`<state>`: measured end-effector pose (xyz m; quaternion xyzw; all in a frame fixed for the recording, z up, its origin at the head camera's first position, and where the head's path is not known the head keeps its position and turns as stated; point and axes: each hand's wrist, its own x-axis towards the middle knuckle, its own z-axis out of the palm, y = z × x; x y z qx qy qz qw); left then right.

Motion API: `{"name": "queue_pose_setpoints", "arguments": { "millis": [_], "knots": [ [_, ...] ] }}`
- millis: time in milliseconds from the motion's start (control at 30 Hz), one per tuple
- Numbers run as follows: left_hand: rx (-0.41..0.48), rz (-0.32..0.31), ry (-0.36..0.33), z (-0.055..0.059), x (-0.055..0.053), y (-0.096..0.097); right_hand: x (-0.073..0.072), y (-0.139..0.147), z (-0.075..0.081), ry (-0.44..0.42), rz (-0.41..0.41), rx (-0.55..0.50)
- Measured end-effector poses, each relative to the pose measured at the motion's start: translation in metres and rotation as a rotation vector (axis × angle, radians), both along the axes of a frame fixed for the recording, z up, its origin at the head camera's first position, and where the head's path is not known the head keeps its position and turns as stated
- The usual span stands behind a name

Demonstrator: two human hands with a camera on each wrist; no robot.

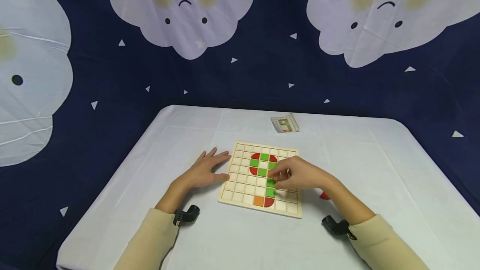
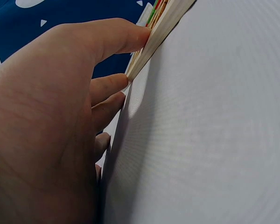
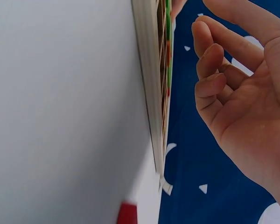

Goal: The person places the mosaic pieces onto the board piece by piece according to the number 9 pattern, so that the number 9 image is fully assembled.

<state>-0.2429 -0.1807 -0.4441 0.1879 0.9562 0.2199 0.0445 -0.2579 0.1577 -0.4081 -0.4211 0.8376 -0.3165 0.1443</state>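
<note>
A wooden grid board (image 1: 238,184) lies on the table, with green square tiles (image 1: 264,157), red quarter-round tiles (image 1: 268,202) and orange square tiles (image 1: 258,201) in its cells. My left hand (image 1: 204,171) is spread at the board's left side; its thumb and a fingertip touch the edge in the left wrist view (image 2: 144,39). Over the board's right half is my right hand (image 1: 298,173), fingers loosely bent beside an orange tile and the green column. In the right wrist view, no piece shows between the fingers of the right hand (image 3: 245,74).
A small pattern card (image 1: 285,123) with curled edges lies behind the board. A red piece (image 1: 325,196) sits on the white tablecloth (image 1: 210,236), partly covered by the right forearm. Dark cloth with cloud prints (image 1: 183,7) hangs behind the table.
</note>
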Motion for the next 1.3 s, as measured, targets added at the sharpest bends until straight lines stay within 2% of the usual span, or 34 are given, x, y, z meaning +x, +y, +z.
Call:
{"name": "queue_pose_setpoints", "arguments": {
  "millis": [433, 767, 1300],
  "knots": [
    [0.006, -0.003, 0.002, -0.004, -0.001, -0.001, -0.005, 0.032, -0.004, 0.013, -0.081, 0.021],
    [0.006, 0.007, 0.002, -0.002, -0.001, 0.000, -0.010, 0.056, -0.005, -0.004, -0.145, 0.044],
    [0.005, 0.001, 0.007, -0.002, -0.002, 0.001, -0.019, 0.084, -0.008, -0.105, -0.149, 0.103]
  ]
}}
